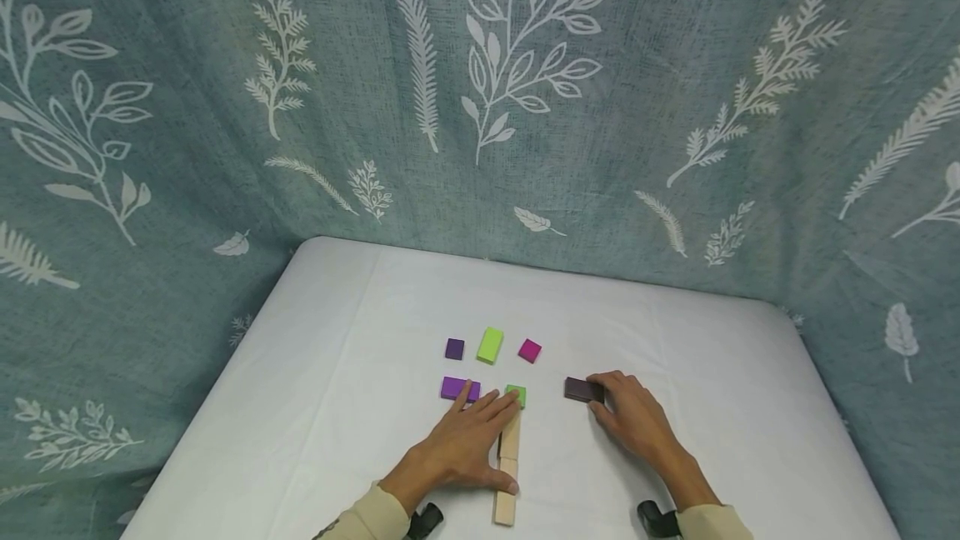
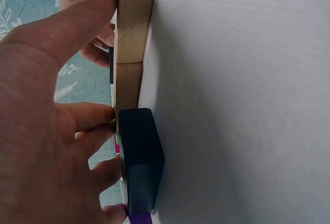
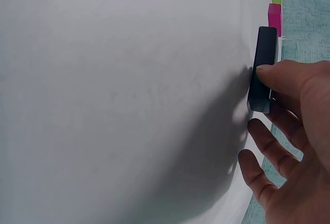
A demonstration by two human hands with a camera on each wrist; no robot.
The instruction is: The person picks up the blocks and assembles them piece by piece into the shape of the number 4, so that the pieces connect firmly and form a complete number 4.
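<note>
My left hand lies spread over a straight row of plain wooden blocks. Its thumb touches a wooden block near the row's close end, and its fingertips reach a green block at the far end. One finger overlaps a purple block. Under that palm, hidden in the head view, stands a dark blue-green block, with fingertips along its upper edge in the left wrist view. To the right, my right hand pinches a dark brown block between thumb and fingers, low over the white table.
Beyond the hands lie a dark purple block, a lime green block and a magenta block. The table has a white cover, and a patterned teal curtain hangs behind and along its sides.
</note>
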